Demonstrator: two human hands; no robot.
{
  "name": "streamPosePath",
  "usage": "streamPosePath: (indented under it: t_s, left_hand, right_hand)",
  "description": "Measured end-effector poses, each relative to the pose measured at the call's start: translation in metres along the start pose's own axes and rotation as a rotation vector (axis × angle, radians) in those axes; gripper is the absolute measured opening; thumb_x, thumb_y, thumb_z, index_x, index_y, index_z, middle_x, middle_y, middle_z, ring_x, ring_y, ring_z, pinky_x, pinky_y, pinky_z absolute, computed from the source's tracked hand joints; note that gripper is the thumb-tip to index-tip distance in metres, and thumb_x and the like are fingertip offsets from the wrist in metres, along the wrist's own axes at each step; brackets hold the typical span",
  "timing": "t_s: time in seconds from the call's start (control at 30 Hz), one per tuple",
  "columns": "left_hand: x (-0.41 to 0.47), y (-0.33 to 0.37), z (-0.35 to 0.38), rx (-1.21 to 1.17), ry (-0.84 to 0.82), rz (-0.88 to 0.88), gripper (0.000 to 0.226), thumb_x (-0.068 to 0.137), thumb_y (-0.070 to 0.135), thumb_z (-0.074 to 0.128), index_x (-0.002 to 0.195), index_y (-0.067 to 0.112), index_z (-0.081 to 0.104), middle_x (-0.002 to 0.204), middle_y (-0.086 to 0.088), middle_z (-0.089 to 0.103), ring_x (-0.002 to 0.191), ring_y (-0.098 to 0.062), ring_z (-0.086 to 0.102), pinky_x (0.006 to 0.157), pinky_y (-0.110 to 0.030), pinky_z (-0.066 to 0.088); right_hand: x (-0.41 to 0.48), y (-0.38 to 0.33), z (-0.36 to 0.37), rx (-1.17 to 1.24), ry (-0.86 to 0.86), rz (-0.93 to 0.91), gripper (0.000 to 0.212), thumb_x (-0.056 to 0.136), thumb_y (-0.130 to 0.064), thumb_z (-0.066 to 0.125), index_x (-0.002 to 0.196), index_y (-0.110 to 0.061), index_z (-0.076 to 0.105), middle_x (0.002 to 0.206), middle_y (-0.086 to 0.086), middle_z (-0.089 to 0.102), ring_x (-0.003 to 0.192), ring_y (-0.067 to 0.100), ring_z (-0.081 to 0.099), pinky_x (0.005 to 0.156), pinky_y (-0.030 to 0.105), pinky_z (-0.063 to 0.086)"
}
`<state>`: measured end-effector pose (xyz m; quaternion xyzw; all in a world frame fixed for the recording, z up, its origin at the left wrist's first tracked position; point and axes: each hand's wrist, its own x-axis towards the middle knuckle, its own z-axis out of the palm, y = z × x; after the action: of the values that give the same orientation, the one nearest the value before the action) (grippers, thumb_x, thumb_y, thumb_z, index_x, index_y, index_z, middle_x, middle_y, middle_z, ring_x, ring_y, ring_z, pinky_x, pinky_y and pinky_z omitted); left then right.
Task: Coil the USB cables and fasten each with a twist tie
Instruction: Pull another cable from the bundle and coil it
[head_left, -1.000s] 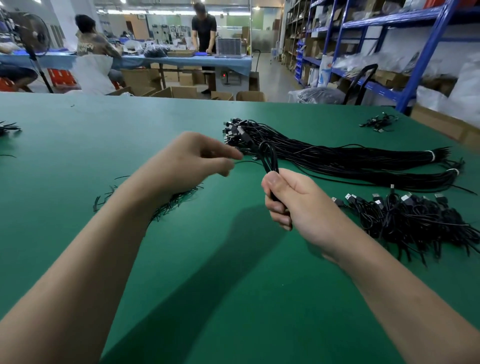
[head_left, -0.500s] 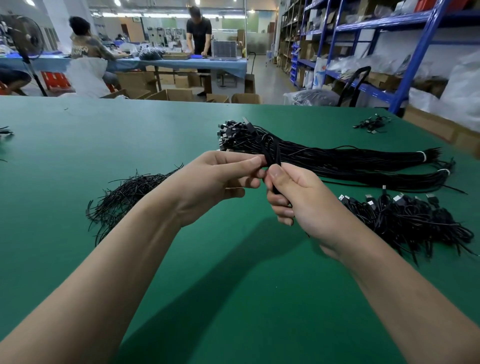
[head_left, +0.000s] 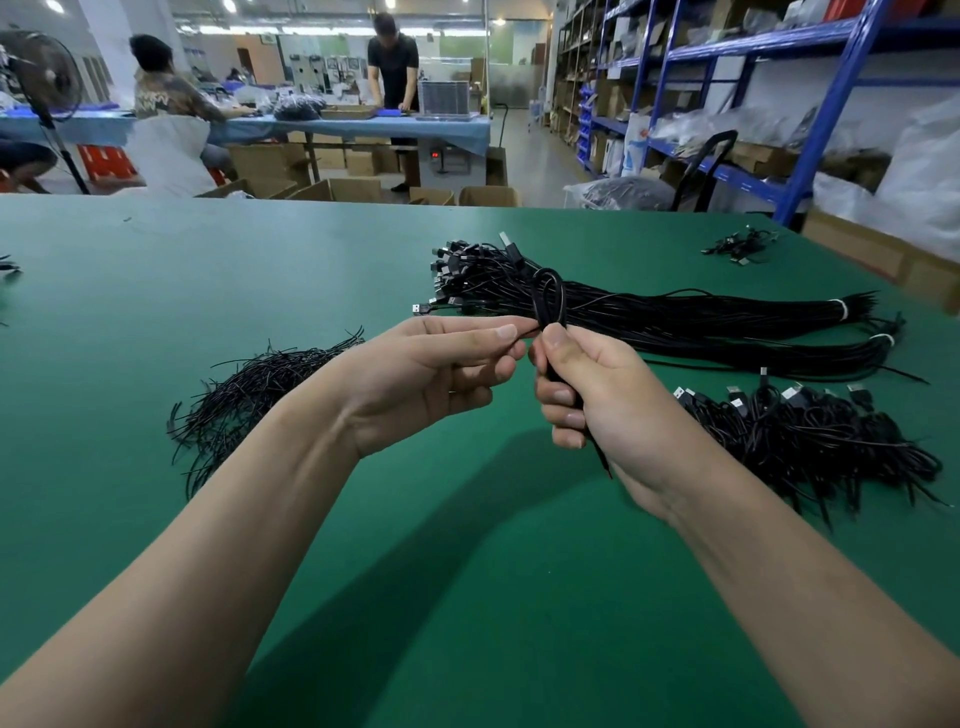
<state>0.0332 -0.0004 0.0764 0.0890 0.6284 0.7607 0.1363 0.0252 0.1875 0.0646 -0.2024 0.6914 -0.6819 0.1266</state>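
The person's right grip (head_left: 608, 410) is grasping a coiled USB cable (head_left: 549, 296) in its fist, held above the middle of the green desk (head_left: 208, 270). The coil's upper loop is standing clear above the thumb and a short tail is poking out below the palm. The left grip (head_left: 431, 374) is clenching thumb against forefinger right at the coil's neck, touching the right thumb. It is apparently pinching a twist tie there.

To fasten well, the right grip should be squeezing the strands flat and tight. The left can then wrap the tie closely around the neck just above the fist and twist its ends together. Any slack here would likely let the loops spring apart.

The tie itself is too thin to make out between the fingertips, so it is unclear whether it is around the coil yet. The middle of the coil and its plugs are hiding inside the fist.

A loose heap of twist ties (head_left: 260, 384) is lying toward the left edge. Long bundles of uncoiled cables (head_left: 701, 322) are stretching toward the right edge, with a pile of coiled cables (head_left: 810, 436) nearer.
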Motion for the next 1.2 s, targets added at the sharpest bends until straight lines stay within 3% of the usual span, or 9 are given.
streamPosePath:
  t_s: [0.3,0.53,0.67,1.0,1.1,1.2]
  left_hand:
    - [0.002,-0.012,0.008,0.109,0.128,0.045,0.044,0.075,0.038,0.075,0.115,0.021,0.077,0.092,0.011,0.068,0.074,0.000,0.059,0.074,-0.025,0.040]
    - [0.007,-0.024,0.014,0.029,0.146,0.228,0.024,0.080,0.036,0.073,0.102,0.028,0.080,0.093,0.009,0.069,0.092,-0.009,0.056,0.075,-0.022,0.043]
    - [0.008,-0.028,0.016,-0.022,0.147,0.299,0.018,0.083,0.022,0.069,0.098,0.023,0.079,0.089,0.009,0.072,0.087,-0.008,0.059,0.068,-0.020,0.043]
    - [0.008,-0.026,0.014,0.038,0.158,0.366,0.015,0.086,0.020,0.069,0.091,0.026,0.081,0.083,0.005,0.073,0.081,-0.006,0.062,0.066,-0.023,0.041]
    - [0.008,-0.026,0.012,0.066,0.142,0.365,0.012,0.087,0.022,0.068,0.093,0.020,0.079,0.078,0.003,0.071,0.077,-0.007,0.061,0.065,-0.022,0.040]
    - [0.008,-0.024,0.012,0.074,0.064,0.329,0.012,0.088,0.027,0.068,0.083,0.020,0.076,0.076,0.005,0.067,0.075,-0.005,0.058,0.067,-0.020,0.043]
  right_hand:
    - [-0.002,-0.004,0.000,-0.086,0.002,-0.021,0.035,0.109,-0.035,0.035,0.081,-0.017,0.045,0.058,-0.010,0.032,0.051,0.009,0.025,0.049,0.025,0.024]
    - [-0.004,-0.008,-0.003,0.002,-0.089,-0.073,0.034,0.110,-0.034,0.034,0.085,-0.014,0.046,0.059,-0.009,0.029,0.047,0.009,0.023,0.045,0.023,0.028]
    - [-0.004,-0.010,-0.007,0.034,-0.148,-0.072,0.034,0.110,-0.035,0.034,0.086,-0.013,0.045,0.061,-0.007,0.027,0.047,0.009,0.022,0.044,0.021,0.027]
    - [-0.006,-0.011,-0.010,-0.049,-0.184,-0.097,0.036,0.109,-0.037,0.034,0.081,-0.017,0.043,0.063,-0.005,0.024,0.050,0.011,0.020,0.046,0.023,0.023]
    - [-0.006,-0.009,-0.005,-0.110,-0.185,-0.082,0.036,0.109,-0.037,0.034,0.081,-0.017,0.044,0.063,-0.005,0.023,0.053,0.014,0.016,0.051,0.033,0.016]
    - [-0.006,-0.009,-0.003,-0.142,-0.171,-0.072,0.035,0.109,-0.035,0.034,0.082,-0.015,0.044,0.063,-0.004,0.023,0.057,0.020,0.014,0.055,0.040,0.014]
